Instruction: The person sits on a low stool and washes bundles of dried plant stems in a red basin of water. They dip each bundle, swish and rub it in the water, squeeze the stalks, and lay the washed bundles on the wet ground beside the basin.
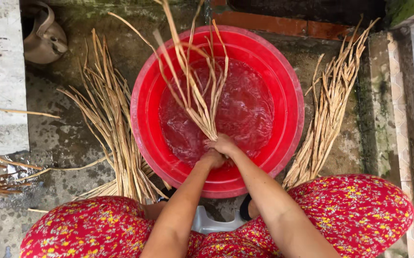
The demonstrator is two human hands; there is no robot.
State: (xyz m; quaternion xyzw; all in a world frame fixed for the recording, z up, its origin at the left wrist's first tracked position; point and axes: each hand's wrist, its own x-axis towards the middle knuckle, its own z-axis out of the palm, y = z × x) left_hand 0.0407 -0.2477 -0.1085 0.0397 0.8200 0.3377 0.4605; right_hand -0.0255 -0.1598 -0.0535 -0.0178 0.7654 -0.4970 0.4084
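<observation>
A bundle of dried reeds is gripped at its lower end, its long axis running from the fingers upward and away from the person, the loose tips fanning out past the far rim of the red basin. The right hand is closed around the gathered butt ends; the left hand lies just below and against it, fingers curled, though whether it also clasps the stalks cannot be told. Both hands sit over the near side of the basin, with the rippled water just beyond the fingertips. The step in hand appears to be dunking or rinsing the bundle; the next move would seem to call for a firm hold on the butt ends while the splayed tips are brought under the surface. Left of the fingers lies a reed pile on wet concrete; right of them, another pile.
</observation>
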